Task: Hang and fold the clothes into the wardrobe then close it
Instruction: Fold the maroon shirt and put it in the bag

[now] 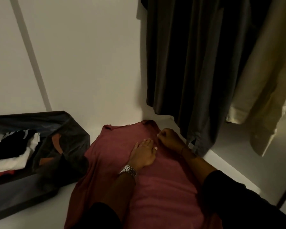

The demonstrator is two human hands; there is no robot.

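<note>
Inside the wardrobe (pixel 89 63), hung clothes (pixel 196 63) dangle over a red shirt (pixel 163 179) spread on its floor beside a storage box (pixel 69 129). The left hand (pixel 143 153) presses flat, grip released; the right hand (pixel 168 136) pinches the shirt's edge. Pulling unevenly could skew the fold.

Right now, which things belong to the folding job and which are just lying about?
In the job: maroon knit shirt, left hand flat on it, right hand pinching it.
Lying about: dark fabric storage box, hanging dark grey garment, hanging cream shirt.
</note>
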